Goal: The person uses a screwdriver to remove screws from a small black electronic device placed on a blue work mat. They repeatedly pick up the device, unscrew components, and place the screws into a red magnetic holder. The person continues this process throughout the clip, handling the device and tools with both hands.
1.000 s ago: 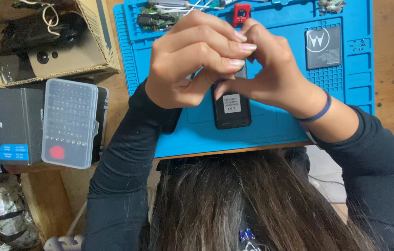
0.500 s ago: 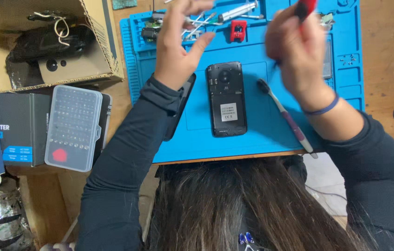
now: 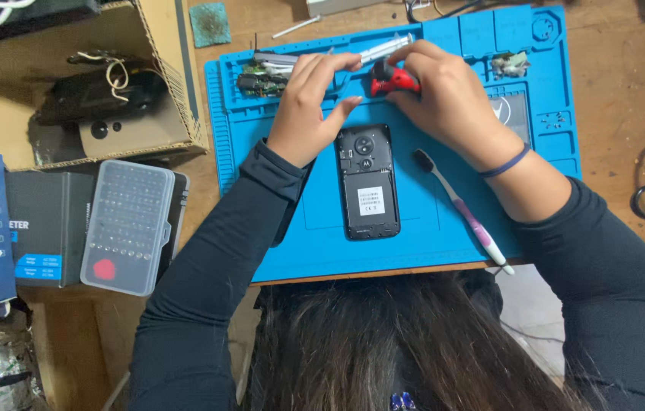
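A red-handled tool (image 3: 392, 78) is being gripped by the right hand (image 3: 452, 103) at the far side of the blue mat (image 3: 414, 243); the left hand (image 3: 306, 114) is hovering open beside it. The opened phone (image 3: 367, 181), lying just near, is being risked should the tool slip.

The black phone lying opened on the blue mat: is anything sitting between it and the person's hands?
Nothing visible does. The black phone with its back cover off lies uncovered on the blue silicone mat. Left hand and right hand, holding a small red-and-black tool, are just beyond its top edge.

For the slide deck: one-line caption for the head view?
Right hand grips a red-handled tool, left hand beside it, above an opened phone on a blue mat.
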